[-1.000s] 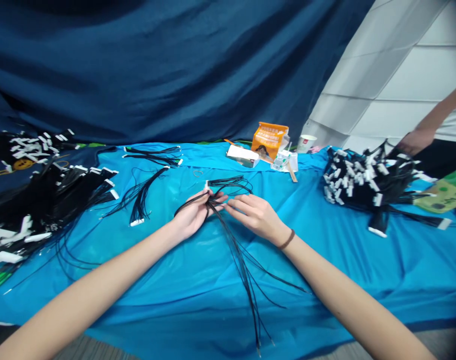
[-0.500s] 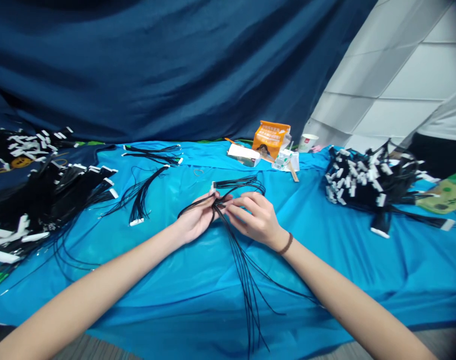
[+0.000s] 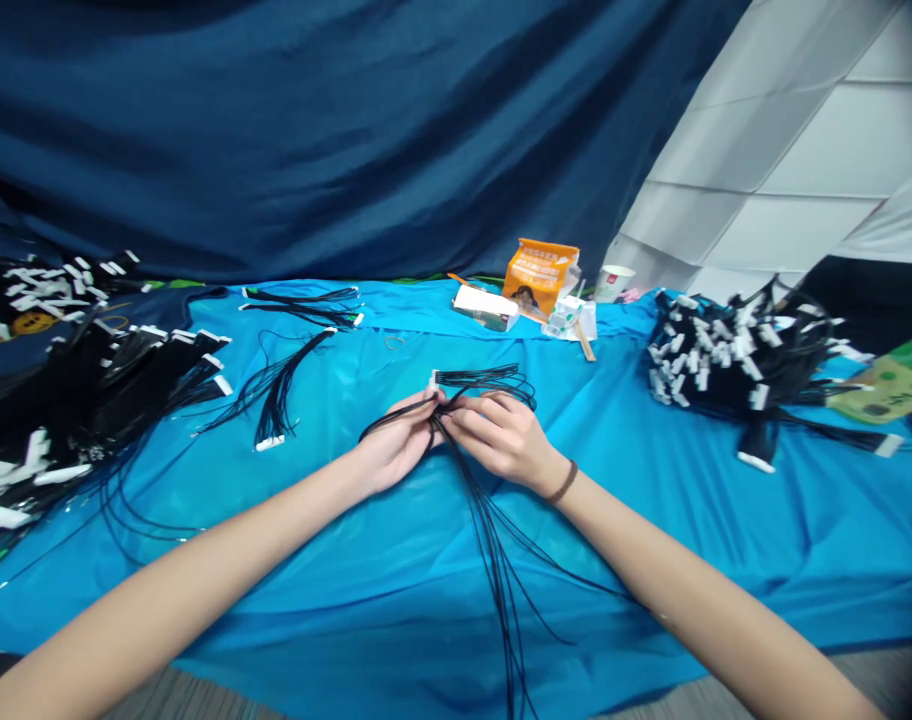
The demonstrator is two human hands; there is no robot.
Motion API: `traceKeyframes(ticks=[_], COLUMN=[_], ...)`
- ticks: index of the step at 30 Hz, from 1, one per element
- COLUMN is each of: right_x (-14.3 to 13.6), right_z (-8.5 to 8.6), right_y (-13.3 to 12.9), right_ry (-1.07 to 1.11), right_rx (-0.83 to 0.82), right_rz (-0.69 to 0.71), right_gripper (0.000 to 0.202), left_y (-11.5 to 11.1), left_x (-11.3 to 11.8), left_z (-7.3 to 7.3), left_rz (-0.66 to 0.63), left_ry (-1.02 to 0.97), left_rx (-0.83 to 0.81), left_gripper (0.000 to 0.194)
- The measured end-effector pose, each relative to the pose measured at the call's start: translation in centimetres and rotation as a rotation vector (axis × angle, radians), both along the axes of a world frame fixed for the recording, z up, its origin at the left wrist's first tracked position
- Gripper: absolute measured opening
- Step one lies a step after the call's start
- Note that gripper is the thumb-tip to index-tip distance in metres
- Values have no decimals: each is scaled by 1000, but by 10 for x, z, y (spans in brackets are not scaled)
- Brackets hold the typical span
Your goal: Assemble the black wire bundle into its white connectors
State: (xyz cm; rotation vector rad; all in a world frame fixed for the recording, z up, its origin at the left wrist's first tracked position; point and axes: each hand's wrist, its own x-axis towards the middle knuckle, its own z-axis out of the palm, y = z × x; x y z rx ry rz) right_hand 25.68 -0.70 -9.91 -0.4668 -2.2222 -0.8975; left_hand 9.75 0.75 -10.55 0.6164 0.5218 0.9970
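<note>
My left hand (image 3: 401, 440) is closed on a wire harness of thin black wires (image 3: 490, 540), palm turned up. A white connector (image 3: 433, 380) stands out above its fingertips. My right hand (image 3: 505, 437) pinches at the same bunch from the right, its fingertips close against the left hand's; exactly which wires it grips is hidden. Some wires loop behind the right hand, while loose ends hang down toward the front edge of the blue cloth.
Piles of black harnesses with white connectors lie at left (image 3: 111, 380) and right (image 3: 733, 350). Two small bundles (image 3: 280, 395) sit left of my hands on the blue cloth (image 3: 336, 570). Behind are an orange bag (image 3: 540, 278), a white box (image 3: 486, 305) and a paper cup (image 3: 615, 283).
My right hand has closed in toward the left hand, fingertips now nearer the connector end. The connector has shifted slightly right and down in view.
</note>
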Motion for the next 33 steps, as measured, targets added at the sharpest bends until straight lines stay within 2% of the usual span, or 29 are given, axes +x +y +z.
traceKeyframes(ticks=[13,25,33], right_x=[1,3,2], right_z=[-4,-5,-14], right_y=[3,5,8], right_ry=[-2,-9,28], right_rx=[44,36,0], right_rz=[-6,45,52], right_gripper=[10,10,13], left_y=[-1,-5,-2], left_x=[-1,1,0], left_z=[2,4,2], left_rz=[-22,-26,-57], left_ry=[-7,18,-9], left_rx=[-14,-6,19], left_gripper=[14,9,5])
